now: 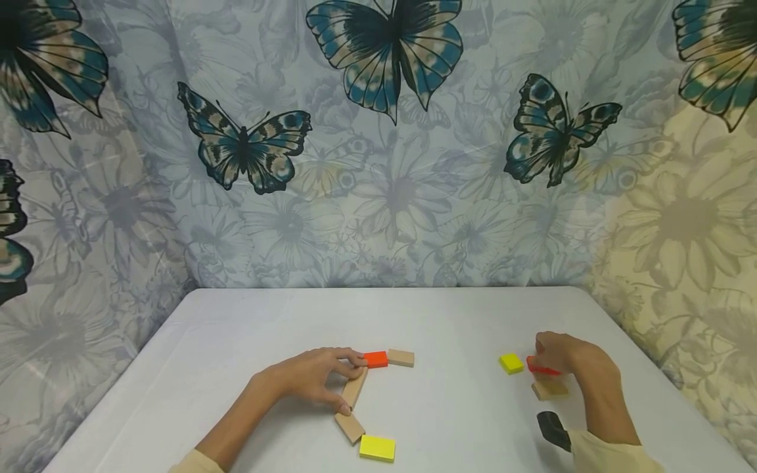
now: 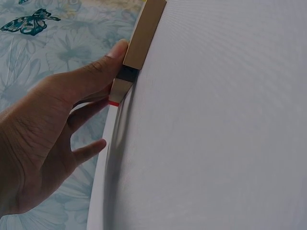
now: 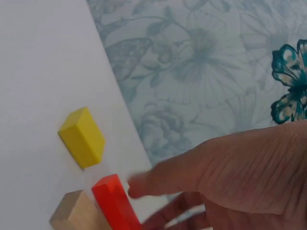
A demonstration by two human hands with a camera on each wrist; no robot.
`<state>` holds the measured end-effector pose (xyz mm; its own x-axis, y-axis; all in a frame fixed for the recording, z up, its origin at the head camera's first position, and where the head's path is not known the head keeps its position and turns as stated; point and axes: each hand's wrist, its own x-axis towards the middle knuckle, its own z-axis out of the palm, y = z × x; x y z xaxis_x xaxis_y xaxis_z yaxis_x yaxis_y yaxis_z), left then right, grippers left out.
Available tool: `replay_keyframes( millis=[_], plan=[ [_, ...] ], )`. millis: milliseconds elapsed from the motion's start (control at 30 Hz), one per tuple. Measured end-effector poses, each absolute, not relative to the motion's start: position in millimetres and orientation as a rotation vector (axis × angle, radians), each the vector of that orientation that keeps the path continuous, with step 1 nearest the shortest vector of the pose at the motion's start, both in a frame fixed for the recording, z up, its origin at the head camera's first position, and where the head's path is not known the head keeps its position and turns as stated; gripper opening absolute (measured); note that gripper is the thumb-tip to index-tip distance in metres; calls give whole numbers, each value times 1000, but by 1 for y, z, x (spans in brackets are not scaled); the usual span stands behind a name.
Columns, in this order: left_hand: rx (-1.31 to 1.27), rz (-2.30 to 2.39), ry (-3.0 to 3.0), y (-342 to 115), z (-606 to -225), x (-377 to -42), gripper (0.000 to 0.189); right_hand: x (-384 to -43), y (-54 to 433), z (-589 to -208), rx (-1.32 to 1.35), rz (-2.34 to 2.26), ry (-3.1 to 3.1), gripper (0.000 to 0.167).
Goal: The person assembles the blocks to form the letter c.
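Observation:
My left hand spans a wooden block in a bent row, thumb at its near end and fingertips at its far end. A red block touches those fingertips, with another wooden block beyond it. The thumb also meets a nearer wooden block, and a yellow block ends the row. On the right, my right hand is over a second red block. Its thumb stands slightly apart from that block; some fingertips are cut off in the right wrist view.
Beside the right hand lie a small yellow block and a wooden block. A dark object juts from the right sleeve. The white table ends at a butterfly-patterned cloth behind.

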<state>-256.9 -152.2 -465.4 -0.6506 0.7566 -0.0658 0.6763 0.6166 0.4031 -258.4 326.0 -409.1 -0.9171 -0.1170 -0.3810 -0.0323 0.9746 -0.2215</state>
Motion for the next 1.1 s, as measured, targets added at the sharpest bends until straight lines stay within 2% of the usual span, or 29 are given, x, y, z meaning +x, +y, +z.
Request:
replay_keyframes(
  millis=[100, 267, 367, 933, 1100],
  plan=[
    [1181, 513, 2613, -152, -466, -257, 71, -259, 327, -406, -171, -308, 2729, 18],
    [1187, 511, 2612, -153, -464, -257, 70, -261, 326, -406, -243, -343, 2741, 32],
    [1199, 517, 2604, -152, -464, -257, 70, -261, 326, -409, -224, -329, 2750, 33],
    [1224, 506, 2618, -153, -465, -257, 70, -264, 323, -412, -185, -321, 2736, 28],
    [1213, 506, 2614, -153, -465, -257, 69, -265, 323, -411, -220, -299, 2766, 23]
  ],
)
